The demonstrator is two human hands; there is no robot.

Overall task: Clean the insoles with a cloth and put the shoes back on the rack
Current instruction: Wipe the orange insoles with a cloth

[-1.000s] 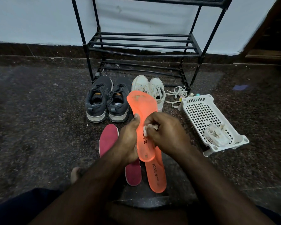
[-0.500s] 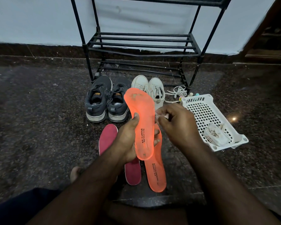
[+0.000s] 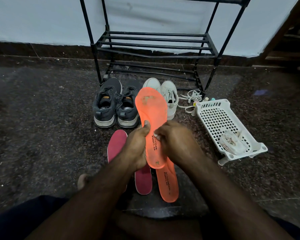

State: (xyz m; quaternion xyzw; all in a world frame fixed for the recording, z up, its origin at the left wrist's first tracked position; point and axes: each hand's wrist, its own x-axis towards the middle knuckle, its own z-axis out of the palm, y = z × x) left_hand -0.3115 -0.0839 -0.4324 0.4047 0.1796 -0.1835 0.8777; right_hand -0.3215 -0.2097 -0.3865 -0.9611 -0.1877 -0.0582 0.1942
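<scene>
My left hand [image 3: 137, 146] grips an orange insole [image 3: 151, 110] by its heel half and holds it upright, toe end pointing away. My right hand [image 3: 177, 142] presses its curled fingers on the insole's middle; only a sliver of the white cloth [image 3: 155, 135] shows at the fingertips. On the floor under my hands lie a second orange insole [image 3: 168, 184] and two red insoles [image 3: 116, 144]. A dark grey pair of shoes [image 3: 106, 104] and a white pair [image 3: 170, 97] stand in front of the black shoe rack [image 3: 152, 45].
A white perforated basket [image 3: 215, 115] sits on the floor at the right with a crumpled packet [image 3: 232, 142] inside. Loose white laces [image 3: 190, 97] and small bottles lie beside it. My foot [image 3: 82, 181] shows at the lower left. The wall runs behind the rack.
My right hand swung out to the right off the insole, then came back onto its middle. The insole in my left hand tilted slightly.
</scene>
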